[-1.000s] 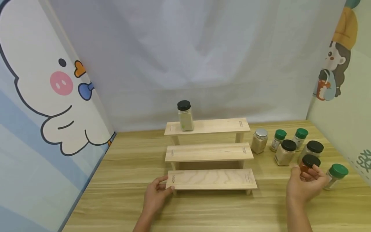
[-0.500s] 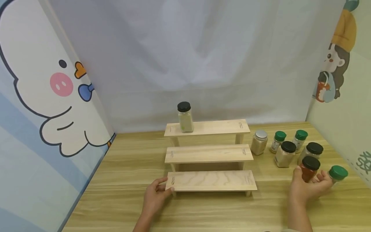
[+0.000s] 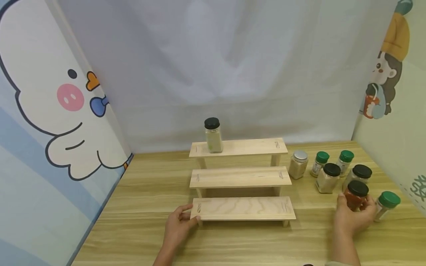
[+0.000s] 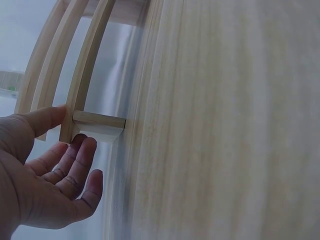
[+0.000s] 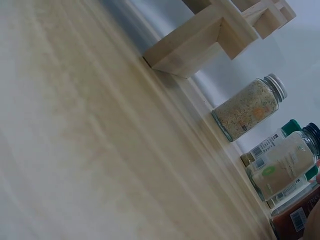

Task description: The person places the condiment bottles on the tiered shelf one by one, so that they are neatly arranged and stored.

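Observation:
At the left end of the lowest step of a three-tier wooden shelf (image 3: 243,209), my left hand (image 3: 178,225) pinches the board. The left wrist view shows the thumb on one side of the board (image 4: 80,80) and the fingers on the other. My right hand (image 3: 354,220) holds a black-lidded spice jar (image 3: 354,201) with reddish-brown contents, thumb on its left and fingers on its right. That jar stands upright among others; in the right wrist view the red jar (image 5: 294,215) is partly cut off by the frame edge. A black-lidded jar of pale powder (image 3: 214,140) stands on the top step.
Around the right hand stand a silver-lidded jar (image 3: 298,165), a black-lidded jar (image 3: 327,179), another black-lidded jar (image 3: 359,173), two small green-lidded bottles (image 3: 320,163) behind, and a larger green-lidded bottle (image 3: 387,204) close to the fingers. A grey curtain (image 3: 233,74) hangs behind the wooden tabletop (image 3: 149,177).
My right hand's fingers have come around the red spice jar, from spread in front of it to holding its sides. The left hand stays at the shelf's end.

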A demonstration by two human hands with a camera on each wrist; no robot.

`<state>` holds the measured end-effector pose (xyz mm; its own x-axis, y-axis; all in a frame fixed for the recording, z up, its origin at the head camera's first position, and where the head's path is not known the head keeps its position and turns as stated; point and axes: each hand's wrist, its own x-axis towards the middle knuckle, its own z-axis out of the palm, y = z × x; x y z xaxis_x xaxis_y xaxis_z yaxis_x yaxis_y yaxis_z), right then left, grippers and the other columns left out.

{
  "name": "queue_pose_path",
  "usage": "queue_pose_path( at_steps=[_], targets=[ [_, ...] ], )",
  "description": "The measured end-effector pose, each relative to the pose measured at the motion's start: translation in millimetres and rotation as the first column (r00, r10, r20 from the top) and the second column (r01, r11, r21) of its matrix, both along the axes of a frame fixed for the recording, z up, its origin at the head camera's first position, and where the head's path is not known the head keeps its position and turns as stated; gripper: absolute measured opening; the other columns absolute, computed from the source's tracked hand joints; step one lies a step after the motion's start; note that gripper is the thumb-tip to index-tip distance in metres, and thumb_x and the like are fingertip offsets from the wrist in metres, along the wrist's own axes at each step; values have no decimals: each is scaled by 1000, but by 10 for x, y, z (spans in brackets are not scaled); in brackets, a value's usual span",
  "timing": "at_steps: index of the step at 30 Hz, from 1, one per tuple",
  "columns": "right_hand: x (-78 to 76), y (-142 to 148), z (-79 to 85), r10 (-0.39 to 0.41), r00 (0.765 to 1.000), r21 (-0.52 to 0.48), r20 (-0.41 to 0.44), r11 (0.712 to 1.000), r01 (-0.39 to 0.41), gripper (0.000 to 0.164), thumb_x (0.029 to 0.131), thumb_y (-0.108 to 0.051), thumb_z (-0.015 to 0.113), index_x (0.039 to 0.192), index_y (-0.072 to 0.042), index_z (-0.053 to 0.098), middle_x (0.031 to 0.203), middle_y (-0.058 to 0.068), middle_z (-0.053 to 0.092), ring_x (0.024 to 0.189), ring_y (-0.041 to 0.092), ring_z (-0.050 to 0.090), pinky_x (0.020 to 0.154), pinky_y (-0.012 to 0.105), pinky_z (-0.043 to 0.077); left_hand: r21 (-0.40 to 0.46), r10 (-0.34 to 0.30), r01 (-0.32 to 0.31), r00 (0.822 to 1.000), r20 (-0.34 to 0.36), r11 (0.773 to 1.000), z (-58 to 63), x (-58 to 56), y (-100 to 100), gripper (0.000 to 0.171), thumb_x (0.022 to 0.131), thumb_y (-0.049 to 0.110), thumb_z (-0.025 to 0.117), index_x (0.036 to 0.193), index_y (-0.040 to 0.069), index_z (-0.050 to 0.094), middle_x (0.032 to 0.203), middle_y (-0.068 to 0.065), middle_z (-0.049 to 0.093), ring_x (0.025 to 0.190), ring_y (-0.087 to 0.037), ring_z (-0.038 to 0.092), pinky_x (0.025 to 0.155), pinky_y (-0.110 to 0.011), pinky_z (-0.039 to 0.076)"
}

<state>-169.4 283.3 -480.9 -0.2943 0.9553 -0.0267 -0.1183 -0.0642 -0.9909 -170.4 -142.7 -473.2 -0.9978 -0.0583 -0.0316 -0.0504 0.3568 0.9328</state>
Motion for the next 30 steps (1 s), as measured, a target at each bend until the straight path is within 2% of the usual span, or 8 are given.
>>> queue_pose_path(
  at_steps=[2,4,9,14,21,25,30],
  targets=[
    [-4,10,-8,3,1000,-3,-12,1000,-3,57,76,-4,73,128,-13,50,122,-1,48,116,13,40,97,21,25,6,-4,4,1000,1,1000,3,4,0,54,76,13,77,122,-2,55,86,-10,65,75,-20,62,64,-33,48],
    [-3,13,-14,-3,1000,25,17,1000,2,56,77,-5,72,128,-12,50,119,-3,49,114,13,41,96,21,27,14,-8,8,1000,4,1000,5,7,-1,54,76,12,77,123,-3,55,86,-10,65,75,-21,62,64,-33,48],
    [14,-5,-3,-52,995,149,85,988,39,51,78,-9,70,127,-8,53,115,-3,50,109,11,43,92,20,29,10,-9,9,1000,8,1000,3,14,0,55,75,13,77,123,-3,54,86,-9,66,75,-20,62,64,-33,48],
    [39,-27,69,-79,994,223,70,973,62,48,77,-8,69,124,-6,56,111,-3,52,105,9,44,90,21,30,5,-9,9,1000,0,1000,-3,7,-3,54,75,13,77,122,-3,55,85,-9,65,74,-20,63,64,-33,48],
    [66,-70,151,-74,997,182,24,981,69,48,74,-6,70,121,-8,59,104,-8,53,98,6,46,86,22,33,6,-24,24,1000,-2,1000,9,8,-21,55,76,14,76,123,-3,53,88,-11,66,77,-22,63,67,-35,49],
    [92,-122,223,-67,998,156,-17,985,68,47,71,-2,69,117,-10,63,102,-6,57,93,8,49,77,20,38,-4,-23,23,1000,4,1000,19,18,-19,55,76,15,77,123,-3,54,90,-11,66,79,-23,63,67,-35,49],
    [150,-191,344,-32,999,210,-24,977,36,47,71,-1,67,117,-12,64,100,-5,60,88,8,51,67,17,41,-7,-27,27,1000,2,1000,11,18,-15,55,77,16,76,124,-2,54,90,-11,66,79,-22,63,68,-35,49]
  ],
)
